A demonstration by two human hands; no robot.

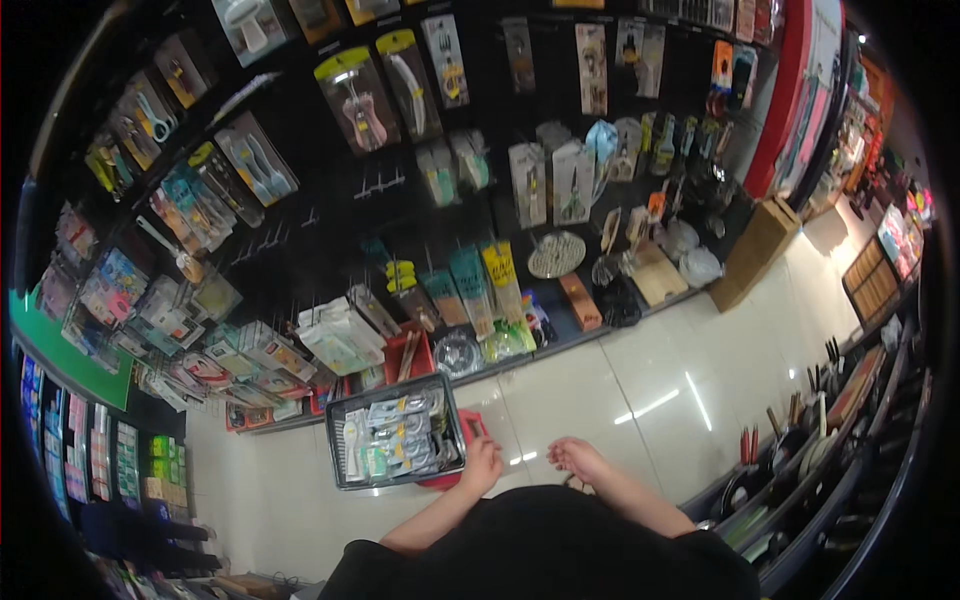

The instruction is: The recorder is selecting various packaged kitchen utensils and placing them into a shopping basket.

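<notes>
My left hand point(482, 463) rests at the right edge of a grey basket point(340, 455) filled with several packaged kitchen tools; its fingers curl toward a red stand point(470, 425) under the basket. Whether it grips the rim is unclear. My right hand point(577, 458) hangs just to the right, above the pale tiled floor, fingers loosely bent and holding nothing that I can see. Both forearms rise from my dark shirt at the lower edge.
A black pegboard wall point(330, 230) carries hanging packaged utensils and bare hooks. On its bottom shelf stand a red bin point(408, 352), a wooden block point(580, 300) and strainers. A cardboard box point(755, 250) stands on the floor. A shelf of pans and knives point(800, 440) runs along the right.
</notes>
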